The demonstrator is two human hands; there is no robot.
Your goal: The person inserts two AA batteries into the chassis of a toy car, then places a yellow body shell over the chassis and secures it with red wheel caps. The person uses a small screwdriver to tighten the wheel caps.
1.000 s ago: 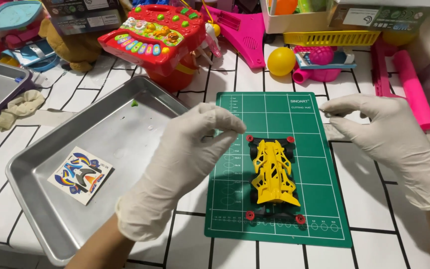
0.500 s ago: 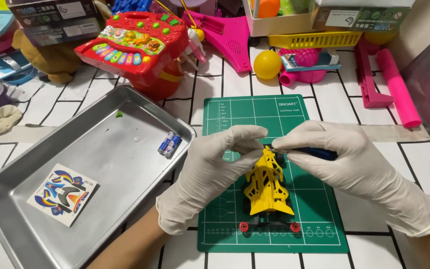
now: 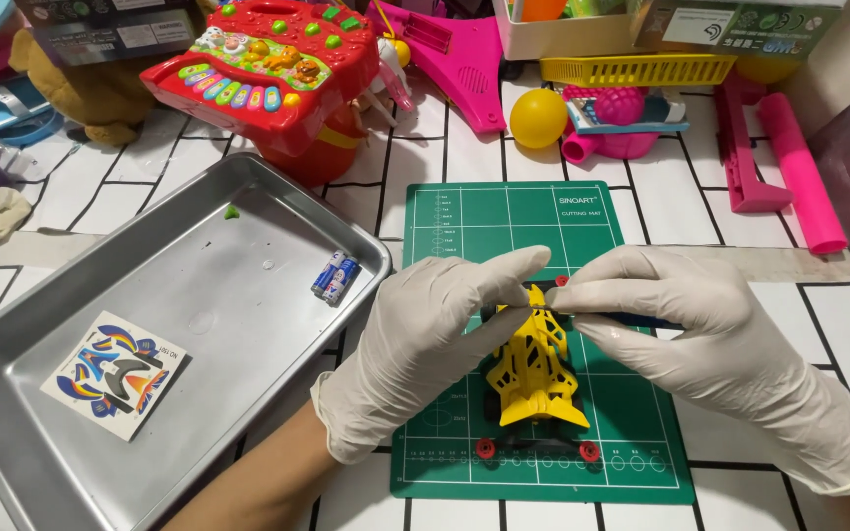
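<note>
— Head view: what is held, and where, taking the green cutting mat (image 3: pixel 464 221) as the landmark?

— A yellow toy car body (image 3: pixel 533 369) is seen over the middle of the mat, above a black chassis with red wheels (image 3: pixel 535 449) that rests near the mat's near edge. The body's far end is pinched from both sides: the left hand (image 3: pixel 425 344), gloved in white, is closed on it with fingers curled, and the right hand (image 3: pixel 700 339), also gloved, is pressed against it from the other side with fingertips drawn together.

— And off the mat?

— Just left of the mat a metal tray (image 3: pixel 71 472) is placed; two small batteries (image 3: pixel 334 276) are lain in its corner nearest the mat, and a sticker sheet (image 3: pixel 115 375) further left. Beyond the mat's far edge a yellow ball (image 3: pixel 538 118) and a red toy piano (image 3: pixel 273 69) are seen.
</note>
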